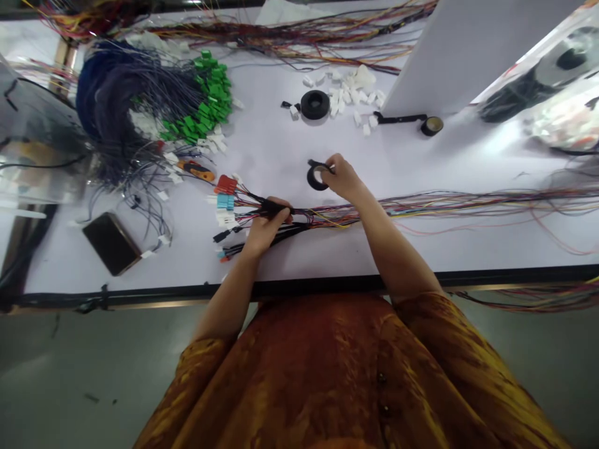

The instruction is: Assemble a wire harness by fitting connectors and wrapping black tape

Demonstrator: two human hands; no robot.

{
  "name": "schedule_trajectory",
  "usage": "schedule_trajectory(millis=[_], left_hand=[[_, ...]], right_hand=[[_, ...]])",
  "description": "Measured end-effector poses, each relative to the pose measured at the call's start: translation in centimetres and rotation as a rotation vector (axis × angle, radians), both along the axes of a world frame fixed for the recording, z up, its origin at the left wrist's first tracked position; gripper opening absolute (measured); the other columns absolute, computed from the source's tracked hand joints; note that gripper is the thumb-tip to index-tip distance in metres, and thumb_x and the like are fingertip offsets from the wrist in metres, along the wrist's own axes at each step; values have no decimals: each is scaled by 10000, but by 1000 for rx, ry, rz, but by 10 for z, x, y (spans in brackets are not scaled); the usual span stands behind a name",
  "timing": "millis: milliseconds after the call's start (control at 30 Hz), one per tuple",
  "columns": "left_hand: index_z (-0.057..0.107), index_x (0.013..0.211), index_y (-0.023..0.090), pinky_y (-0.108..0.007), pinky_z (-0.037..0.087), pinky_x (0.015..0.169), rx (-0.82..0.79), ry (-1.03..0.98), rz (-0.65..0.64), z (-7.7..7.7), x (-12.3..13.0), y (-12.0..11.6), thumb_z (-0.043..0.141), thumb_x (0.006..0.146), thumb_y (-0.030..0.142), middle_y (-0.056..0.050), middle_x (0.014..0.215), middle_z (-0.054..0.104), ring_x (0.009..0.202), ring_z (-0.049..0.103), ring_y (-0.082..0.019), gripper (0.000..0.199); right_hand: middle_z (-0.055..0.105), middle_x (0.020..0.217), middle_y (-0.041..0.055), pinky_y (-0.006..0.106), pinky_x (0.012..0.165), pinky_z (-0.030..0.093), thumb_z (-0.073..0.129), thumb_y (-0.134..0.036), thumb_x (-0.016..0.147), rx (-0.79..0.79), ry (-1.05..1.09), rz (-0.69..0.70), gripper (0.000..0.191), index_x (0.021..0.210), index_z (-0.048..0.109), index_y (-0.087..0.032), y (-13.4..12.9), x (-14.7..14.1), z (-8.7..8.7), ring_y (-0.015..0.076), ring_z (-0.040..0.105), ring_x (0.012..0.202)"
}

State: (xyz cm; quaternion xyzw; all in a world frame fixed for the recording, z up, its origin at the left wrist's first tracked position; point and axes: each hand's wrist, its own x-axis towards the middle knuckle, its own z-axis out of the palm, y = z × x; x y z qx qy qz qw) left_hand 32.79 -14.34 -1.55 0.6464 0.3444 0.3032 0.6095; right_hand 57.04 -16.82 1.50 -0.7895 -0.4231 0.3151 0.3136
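Note:
My left hand (267, 227) is closed around a wire harness (322, 216), at a stretch wrapped in black tape. To its left, the harness ends in a red connector (226, 185), a light-blue connector (225, 201) and white ones, with black-sleeved branches (285, 234) just below. Above and to the right, my right hand (344, 179) pinches a roll of black tape (314, 177) by its edge, apart from the harness. The fingertips behind the roll are partly hidden.
Bundled dark wires with green connectors (208, 100) lie at the back left, near an orange-handled cutter (199, 170) and a phone (112, 243). White connectors (349, 90) and another black tape roll (315, 105) sit at the back. A smaller roll (431, 126) stands by a grey panel (458, 56).

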Motion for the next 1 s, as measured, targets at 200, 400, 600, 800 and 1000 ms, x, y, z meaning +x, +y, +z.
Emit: schedule_trajectory(millis=[200, 400, 600, 800, 1000], left_hand=[[634, 947, 218, -321, 532, 843, 120, 16, -26, 0, -1, 1, 681, 891, 367, -51, 997, 648, 886, 631, -172, 166], [644, 928, 234, -348, 553, 825, 222, 159, -35, 8, -5, 1, 663, 889, 340, -94, 1159, 600, 1088, 593, -241, 115], [641, 950, 241, -335, 532, 857, 174, 156, -60, 7, -6, 0, 662, 892, 364, -42, 948, 647, 906, 642, -198, 137], [605, 913, 211, -303, 529, 777, 103, 92, 5, 8, 2, 0, 651, 883, 359, -9, 793, 624, 766, 634, -169, 158], [665, 854, 205, -322, 509, 867, 132, 293, 47, 23, 8, 2, 681, 874, 329, -6, 766, 654, 855, 644, -205, 127]], right_hand=[[442, 614, -55, 217, 456, 248, 606, -370, 937, -47, 413, 239, 152, 940, 533, -237, -9, -31, 32, 87, 333, 504], [495, 626, -5, 233, 450, 273, 611, -559, 929, -152, 365, 347, 395, 770, 569, -201, 1, -36, 31, 85, 382, 504], [505, 620, -5, 256, 470, 289, 633, -535, 923, -235, 405, 390, 362, 771, 578, -210, 7, -36, 34, 94, 397, 505], [522, 648, -20, 254, 573, 341, 581, -424, 954, 32, 195, 348, 292, 776, 518, -201, -41, -71, 28, 105, 460, 600], [674, 1050, 84, 310, 784, 490, 636, -334, 915, 264, 101, 256, 411, 1268, 508, -168, -93, -117, -13, 182, 617, 859]])
